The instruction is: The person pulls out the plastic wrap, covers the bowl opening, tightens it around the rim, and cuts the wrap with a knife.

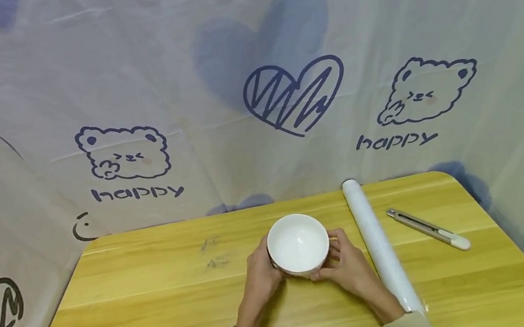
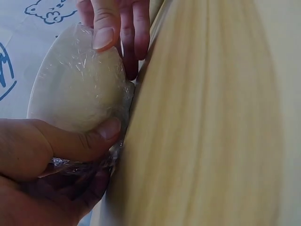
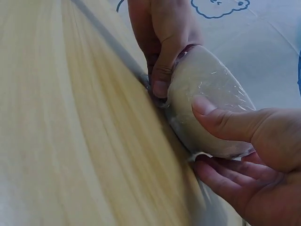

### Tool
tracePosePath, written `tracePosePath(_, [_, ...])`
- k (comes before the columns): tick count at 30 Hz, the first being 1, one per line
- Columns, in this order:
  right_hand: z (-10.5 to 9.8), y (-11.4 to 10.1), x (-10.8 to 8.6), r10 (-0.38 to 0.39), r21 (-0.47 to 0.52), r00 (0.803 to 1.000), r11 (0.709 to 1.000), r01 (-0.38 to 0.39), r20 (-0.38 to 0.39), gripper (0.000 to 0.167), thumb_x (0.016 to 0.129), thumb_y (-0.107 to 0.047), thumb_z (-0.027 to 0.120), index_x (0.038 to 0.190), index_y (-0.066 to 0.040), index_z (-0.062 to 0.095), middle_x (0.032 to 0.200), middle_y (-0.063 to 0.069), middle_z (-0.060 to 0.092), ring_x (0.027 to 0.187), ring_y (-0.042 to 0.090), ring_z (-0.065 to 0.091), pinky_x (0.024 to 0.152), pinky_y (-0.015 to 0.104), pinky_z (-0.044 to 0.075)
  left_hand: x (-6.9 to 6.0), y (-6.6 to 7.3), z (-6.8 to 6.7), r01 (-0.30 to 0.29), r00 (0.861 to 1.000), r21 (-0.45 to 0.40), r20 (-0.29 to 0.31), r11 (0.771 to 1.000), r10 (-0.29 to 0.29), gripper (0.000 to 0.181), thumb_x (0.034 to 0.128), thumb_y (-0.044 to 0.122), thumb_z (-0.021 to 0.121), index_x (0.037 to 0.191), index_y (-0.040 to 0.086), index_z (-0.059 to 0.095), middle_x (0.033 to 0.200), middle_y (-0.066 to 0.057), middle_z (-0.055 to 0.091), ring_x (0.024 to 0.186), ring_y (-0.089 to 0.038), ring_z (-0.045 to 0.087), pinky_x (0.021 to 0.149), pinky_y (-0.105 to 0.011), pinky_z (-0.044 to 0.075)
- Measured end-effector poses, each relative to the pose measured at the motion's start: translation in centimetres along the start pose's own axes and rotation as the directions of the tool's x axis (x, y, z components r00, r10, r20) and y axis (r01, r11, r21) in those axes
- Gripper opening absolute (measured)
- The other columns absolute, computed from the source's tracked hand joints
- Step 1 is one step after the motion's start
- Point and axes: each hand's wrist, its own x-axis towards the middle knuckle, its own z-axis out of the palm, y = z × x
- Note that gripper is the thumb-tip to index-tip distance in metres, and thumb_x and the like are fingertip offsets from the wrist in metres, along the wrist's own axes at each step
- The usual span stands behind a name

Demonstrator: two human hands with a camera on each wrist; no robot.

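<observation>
A white bowl (image 1: 298,243) stands near the middle of the table, its open top facing up. Clear cling film (image 2: 75,54) lies wrinkled over its outer wall in both wrist views. My left hand (image 1: 261,269) grips the bowl's left side, with the thumb (image 2: 94,141) pressed on the film-covered wall and the fingers low near the base. From the right, my right hand (image 1: 349,265) holds the opposite side, its thumb (image 3: 225,120) on the wall and its fingers near the tabletop. The film's edges under the fingers are partly hidden.
A long white roll of film (image 1: 380,245) lies just right of my right hand and forearm. Farther right, a utility knife (image 1: 429,228) rests at a slant on the wooden table (image 1: 151,307). A printed cloth (image 1: 176,74) hangs behind and at both sides.
</observation>
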Motion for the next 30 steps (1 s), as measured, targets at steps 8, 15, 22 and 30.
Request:
tracePosePath(8, [0.5,0.6,0.1,-0.057,-0.049,0.998,0.997,0.055,-0.033,0.1,0.066,-0.005,0.097,0.146,0.002,0.037,0.129,0.029,0.065,0.108,0.036,0.071,0.087,0.036,0.059,-0.2,0.6,0.4,0.139,0.99,-0.091,0.019,0.986,-0.138,0.079,0.066,-0.011,0.09,0.137,-0.007,0.055,0.127,-0.028,0.065,0.119,-0.045,0.061,0.102,-0.057,0.049])
tracePosePath(15, [0.5,0.4,-0.1,-0.119,-0.245,0.992,0.964,0.103,-0.052,0.109,0.067,-0.019,0.099,0.153,0.004,0.035,0.133,0.026,0.062,0.116,0.036,0.065,0.092,0.046,0.057,-0.6,2.2,1.8,0.243,0.97,-0.452,0.093,0.858,-0.226,0.094,0.0673,-0.03,0.042,0.157,-0.007,0.026,0.155,-0.032,0.037,0.145,-0.045,0.033,0.119,-0.056,0.023])
tracePosePath(22, [1.3,0.6,-0.4,-0.163,-0.31,0.98,0.943,0.121,-0.113,0.104,0.069,-0.023,0.098,0.148,0.008,0.038,0.139,0.03,0.057,0.125,0.041,0.059,0.102,0.055,0.049,0.0,1.6,3.1,0.294,0.937,-0.915,0.219,0.277,-0.271,0.114,0.0527,-0.028,0.027,0.162,-0.002,0.009,0.167,-0.023,0.014,0.152,-0.035,0.016,0.123,-0.038,0.017])
tracePosePath(30, [1.7,0.6,-0.7,-0.145,-0.28,0.981,0.954,0.106,-0.125,0.105,0.069,-0.022,0.098,0.149,0.007,0.035,0.145,0.031,0.051,0.133,0.043,0.051,0.107,0.056,0.045,0.4,1.0,3.1,0.328,0.924,-0.91,0.254,0.252,-0.284,0.111,0.0506,-0.026,0.028,0.159,-0.008,0.015,0.164,-0.026,0.021,0.148,-0.03,0.024,0.115,-0.026,0.03])
